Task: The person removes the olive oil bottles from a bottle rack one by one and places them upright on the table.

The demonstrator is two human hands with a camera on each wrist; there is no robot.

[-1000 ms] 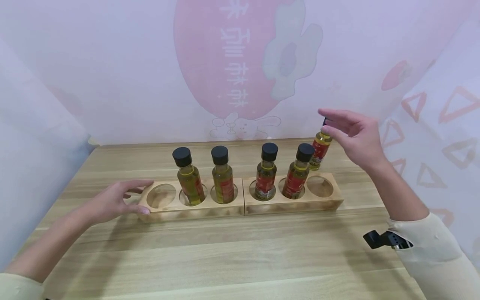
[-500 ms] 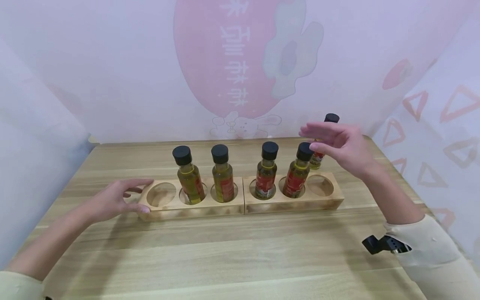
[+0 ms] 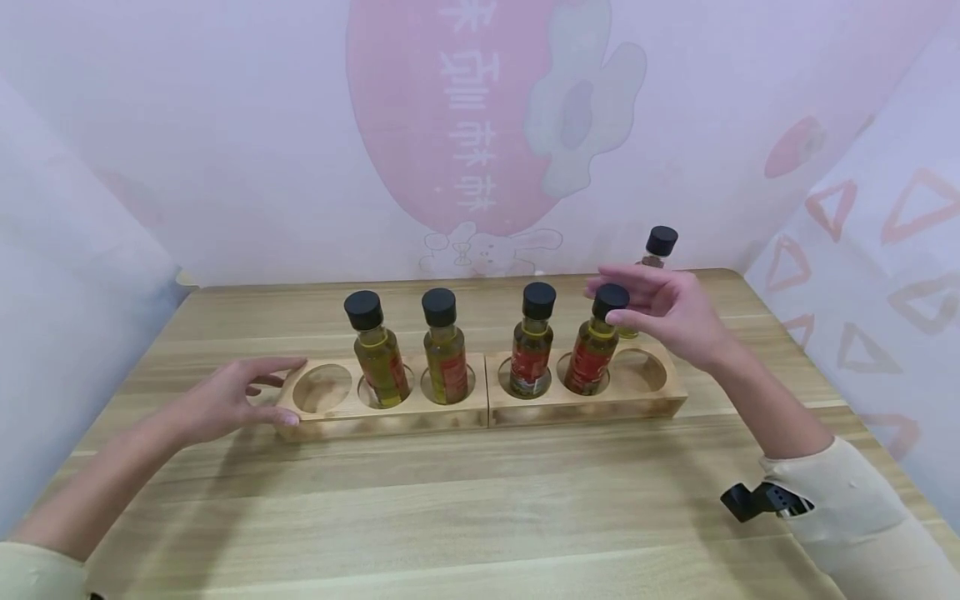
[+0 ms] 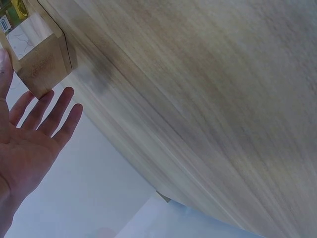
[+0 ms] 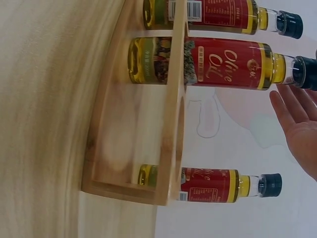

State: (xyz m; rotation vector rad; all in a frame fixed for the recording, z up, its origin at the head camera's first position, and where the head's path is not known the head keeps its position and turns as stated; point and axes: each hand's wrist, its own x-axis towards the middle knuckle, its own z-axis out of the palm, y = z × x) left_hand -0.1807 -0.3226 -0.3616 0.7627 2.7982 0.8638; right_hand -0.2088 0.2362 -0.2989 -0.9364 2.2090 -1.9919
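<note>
Pinching the wooden rack, seemingly to steady it, the left hand sits well apart from the right hand, spread loosely around a bottle cap.

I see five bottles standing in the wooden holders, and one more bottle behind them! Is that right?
Almost! The head view shows only four bottles in the wooden holders, two in each, not five. One more bottle does stand behind them.
</note>
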